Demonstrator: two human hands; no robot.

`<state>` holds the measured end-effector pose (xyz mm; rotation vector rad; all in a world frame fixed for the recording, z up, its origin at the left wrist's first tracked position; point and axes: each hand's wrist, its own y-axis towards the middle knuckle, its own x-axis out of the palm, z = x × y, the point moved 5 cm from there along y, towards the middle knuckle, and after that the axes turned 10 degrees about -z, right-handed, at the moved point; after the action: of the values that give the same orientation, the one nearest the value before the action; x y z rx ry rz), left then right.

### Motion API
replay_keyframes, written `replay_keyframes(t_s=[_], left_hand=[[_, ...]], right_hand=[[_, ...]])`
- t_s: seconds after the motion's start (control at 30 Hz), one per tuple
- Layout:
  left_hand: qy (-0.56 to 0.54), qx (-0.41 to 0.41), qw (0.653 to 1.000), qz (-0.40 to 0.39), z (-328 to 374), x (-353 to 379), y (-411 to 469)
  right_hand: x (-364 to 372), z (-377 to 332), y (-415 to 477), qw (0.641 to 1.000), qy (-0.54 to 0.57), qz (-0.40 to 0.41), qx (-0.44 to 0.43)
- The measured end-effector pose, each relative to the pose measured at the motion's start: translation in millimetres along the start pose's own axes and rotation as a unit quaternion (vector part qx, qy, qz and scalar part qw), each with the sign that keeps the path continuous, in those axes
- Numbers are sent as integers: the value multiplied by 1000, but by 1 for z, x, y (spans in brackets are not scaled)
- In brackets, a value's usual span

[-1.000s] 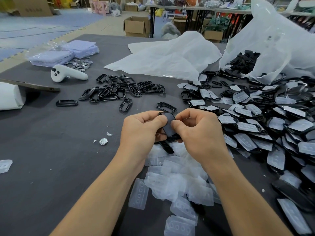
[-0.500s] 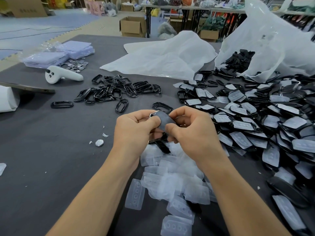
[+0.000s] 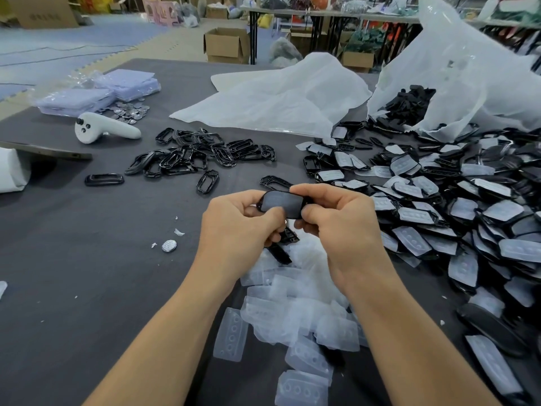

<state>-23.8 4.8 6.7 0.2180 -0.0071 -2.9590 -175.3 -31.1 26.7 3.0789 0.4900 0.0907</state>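
A small black plastic shell (image 3: 282, 204), flat face up and lying crosswise, is held between both hands above the grey table (image 3: 73, 259). My left hand (image 3: 240, 227) pinches its left end with thumb and curled fingers. My right hand (image 3: 336, 224) grips its right end, thumb under the near edge. Beneath the hands lies a heap of clear silicone button pads (image 3: 292, 315) with another black piece (image 3: 279, 253) among them.
A large pile of black shells with pads (image 3: 439, 206) fills the right side. Black frames (image 3: 199, 156) lie scattered behind the hands. A coin cell (image 3: 169, 246), a white controller (image 3: 102, 131), white plastic bags (image 3: 278, 101) and lilac packets (image 3: 96, 92) sit further off.
The black shell has been turned from upright to lying crosswise between the hands, and both hands have risen slightly toward the far side.
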Motion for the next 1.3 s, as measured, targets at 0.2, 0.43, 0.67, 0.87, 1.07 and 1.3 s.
replay_keyframes(t_s=[0.2, 0.43, 0.67, 0.87, 1.07, 1.3], left_hand=[[1, -37, 998, -43, -4, 13, -3], [26, -30, 998, -43, -6, 13, -3], [8, 32, 999, 43, 1, 5, -4], [60, 85, 992, 67, 5, 1, -5], [87, 105, 987, 80, 7, 3, -6], [3, 27, 996, 81, -5, -5, 3]], right_hand=[[0, -2, -1, 997, -69, 28, -29], [1, -2, 1, 995, -96, -9, -30], [0, -2, 0, 994, -104, -30, -25], [1, 1, 0, 991, -129, -18, -34], [0, -1, -1, 982, -182, 12, -42], [10, -13, -11, 940, -322, -49, -98]])
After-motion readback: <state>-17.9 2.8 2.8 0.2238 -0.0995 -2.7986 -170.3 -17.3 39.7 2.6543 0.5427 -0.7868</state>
